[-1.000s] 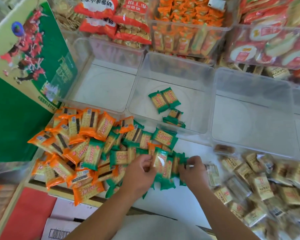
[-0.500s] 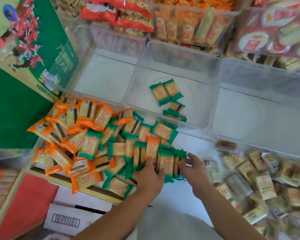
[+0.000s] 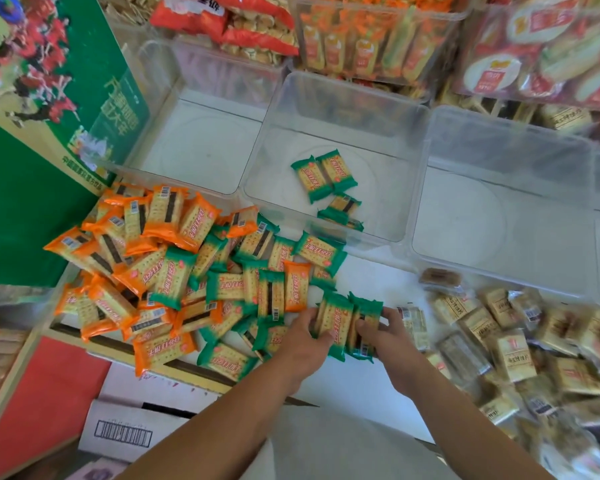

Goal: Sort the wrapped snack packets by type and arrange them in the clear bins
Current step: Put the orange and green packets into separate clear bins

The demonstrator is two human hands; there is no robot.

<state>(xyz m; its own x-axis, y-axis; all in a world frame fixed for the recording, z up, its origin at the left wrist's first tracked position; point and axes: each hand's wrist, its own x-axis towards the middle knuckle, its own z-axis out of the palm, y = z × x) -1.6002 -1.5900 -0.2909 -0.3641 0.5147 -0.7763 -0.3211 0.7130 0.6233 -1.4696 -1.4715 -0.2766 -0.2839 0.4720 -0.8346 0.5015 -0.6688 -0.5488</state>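
1. Since half a second ago the two hands have hardly shifted. They are at the same near edge of the mixed heap of orange-wrapped and green-wrapped cracker packets. The bunch of green-ended cracker packets between them now looks pressed closer together.
2. A full second ago the hands were lower on the white shelf top and were still picking at single packets. Now they have a small stack between them.
3. The green packets lying in the middle clear plastic bin have not moved in that time. Two lie side by side, with others just nearer its front wall.
4. The left hand is curled against the left side of the bunch, thumb and fingers bent round its edge and gripping it.
5. The right hand closes in from the other side. Its fingers are bent over the right-hand packets and its thumb is raised behind them, so the stack is squeezed between both hands.
6. The held packets stand on edge, touching the fringe of the heap. One orange-wrapped packet lies just beyond them.
7. A left clear plastic bin and a right clear plastic bin flank the middle one, all three behind the heap.
8. To the right of the hands lies a loose spread of pale beige, clear-wrapped packets, blurred at the edge of view.
9. A tall green printed carton stands at the left, and a white cardboard box with a barcode sits below the shelf.
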